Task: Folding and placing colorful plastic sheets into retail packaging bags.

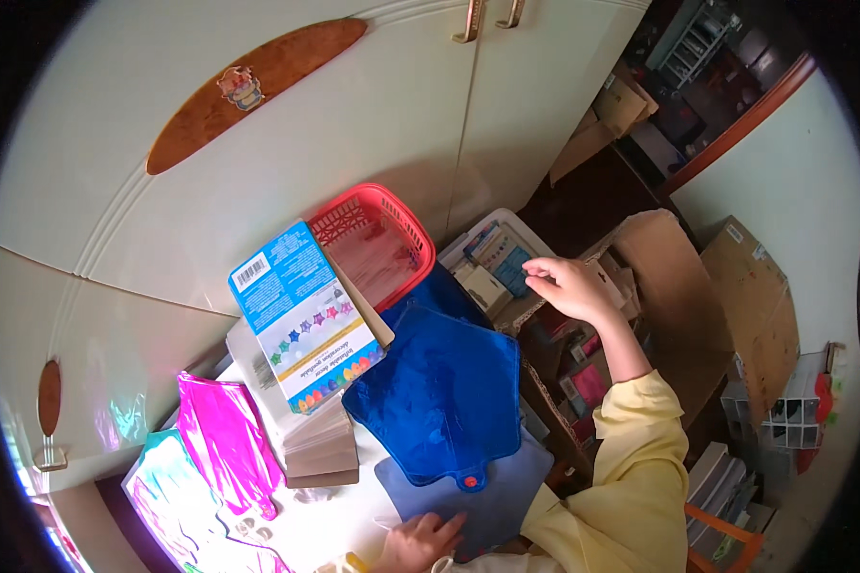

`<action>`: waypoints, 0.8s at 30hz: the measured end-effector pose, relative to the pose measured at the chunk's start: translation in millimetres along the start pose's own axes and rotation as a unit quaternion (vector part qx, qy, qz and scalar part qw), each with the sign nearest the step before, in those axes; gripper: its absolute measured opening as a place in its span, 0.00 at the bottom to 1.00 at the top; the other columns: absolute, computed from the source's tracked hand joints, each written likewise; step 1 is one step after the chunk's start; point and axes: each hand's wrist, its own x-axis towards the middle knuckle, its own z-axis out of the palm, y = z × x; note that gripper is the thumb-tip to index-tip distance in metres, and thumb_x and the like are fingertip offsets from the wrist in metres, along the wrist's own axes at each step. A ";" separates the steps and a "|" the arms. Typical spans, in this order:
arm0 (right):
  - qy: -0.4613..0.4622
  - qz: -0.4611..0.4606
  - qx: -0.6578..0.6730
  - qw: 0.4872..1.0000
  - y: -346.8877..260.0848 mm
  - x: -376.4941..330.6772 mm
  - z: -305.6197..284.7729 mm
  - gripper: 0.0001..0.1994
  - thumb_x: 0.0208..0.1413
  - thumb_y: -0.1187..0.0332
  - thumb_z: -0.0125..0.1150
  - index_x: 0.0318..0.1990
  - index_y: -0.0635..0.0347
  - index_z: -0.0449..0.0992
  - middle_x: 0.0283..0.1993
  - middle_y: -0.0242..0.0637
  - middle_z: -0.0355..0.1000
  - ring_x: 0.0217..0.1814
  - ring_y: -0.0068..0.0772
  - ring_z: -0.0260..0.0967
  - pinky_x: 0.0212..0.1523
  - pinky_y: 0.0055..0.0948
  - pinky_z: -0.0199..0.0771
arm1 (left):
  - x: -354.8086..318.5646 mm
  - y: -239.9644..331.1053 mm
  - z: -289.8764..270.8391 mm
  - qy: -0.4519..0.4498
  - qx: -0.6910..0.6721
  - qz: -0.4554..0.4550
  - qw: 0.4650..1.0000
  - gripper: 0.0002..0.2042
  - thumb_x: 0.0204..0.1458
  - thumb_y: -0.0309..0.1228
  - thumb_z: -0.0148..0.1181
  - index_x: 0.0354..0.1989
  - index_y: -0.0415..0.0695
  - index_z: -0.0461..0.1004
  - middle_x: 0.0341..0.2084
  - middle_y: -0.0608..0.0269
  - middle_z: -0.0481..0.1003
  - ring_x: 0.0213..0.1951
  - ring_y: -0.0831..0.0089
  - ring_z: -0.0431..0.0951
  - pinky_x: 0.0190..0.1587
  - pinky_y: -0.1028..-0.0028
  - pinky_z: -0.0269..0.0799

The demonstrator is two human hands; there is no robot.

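My right hand [571,288] reaches out over a white bin [514,222] holding packaged goods, its fingers loosely apart with nothing visible in them. Near the lower edge, my left hand [420,542] lies with slightly bent fingers against a grey-blue flat piece [406,487]. A shiny dark-blue flat inflatable [440,392] with a small tab and red spot covers part of that piece. Left of it, a blue and white printed box [306,315] leans over a stack of brown cards [320,444]. A shiny magenta flat inflatable [225,435] rests farther left.
A red plastic basket [420,244] stands behind the printed box, against a cream cabinet [354,115]. Open cardboard boxes [674,277] with packages sit at the right, below my right forearm. A teal and white sheet [162,487] lies at the lower left.
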 end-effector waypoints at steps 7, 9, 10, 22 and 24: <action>-0.011 -0.050 -0.028 0.998 -29.5 -17.4 4.4 0.15 0.55 0.64 0.58 0.47 0.61 0.74 0.45 0.46 0.75 0.47 0.45 0.73 0.48 0.36 0.72 | -18.9 -7.2 8.8 0.077 -0.194 -0.065 0.976 0.11 0.44 0.37 0.67 0.25 0.43 0.75 0.17 0.60 0.70 0.19 0.65 0.73 0.20 0.69 0.69; -0.009 -0.104 -0.037 0.994 -41.1 -27.0 5.7 0.14 0.55 0.64 0.59 0.46 0.61 0.74 0.43 0.46 0.75 0.45 0.46 0.73 0.46 0.37 0.73 | -28.4 -9.5 1.9 0.089 -0.250 -0.089 0.960 0.11 0.46 0.34 0.64 0.21 0.41 0.73 0.16 0.59 0.70 0.18 0.63 0.72 0.20 0.68 0.67; -0.007 -0.115 -0.046 0.992 -49.7 -32.8 5.6 0.14 0.55 0.64 0.59 0.46 0.61 0.74 0.43 0.45 0.75 0.45 0.46 0.73 0.46 0.37 0.73 | -35.4 -11.4 -0.1 0.095 -0.269 -0.095 0.954 0.11 0.48 0.33 0.62 0.20 0.40 0.72 0.16 0.58 0.69 0.18 0.62 0.71 0.21 0.67 0.66; -0.010 -0.341 -0.088 0.936 -197.7 -186.2 36.1 0.13 0.48 0.67 0.66 0.42 0.60 0.76 0.40 0.37 0.75 0.42 0.37 0.73 0.43 0.32 0.74 | -155.1 -12.0 1.7 0.309 -0.153 -0.034 0.938 0.17 0.60 0.37 0.41 0.19 0.44 0.64 0.22 0.61 0.67 0.30 0.60 0.64 0.38 0.65 0.60; -0.062 -0.378 -0.067 0.921 -224.7 -226.3 61.8 0.15 0.48 0.67 0.66 0.43 0.60 0.76 0.41 0.37 0.74 0.42 0.36 0.73 0.42 0.31 0.74 | -182.6 -0.5 8.2 0.351 -0.186 -0.030 0.917 0.21 0.63 0.43 0.37 0.19 0.44 0.61 0.23 0.59 0.65 0.32 0.63 0.62 0.39 0.65 0.58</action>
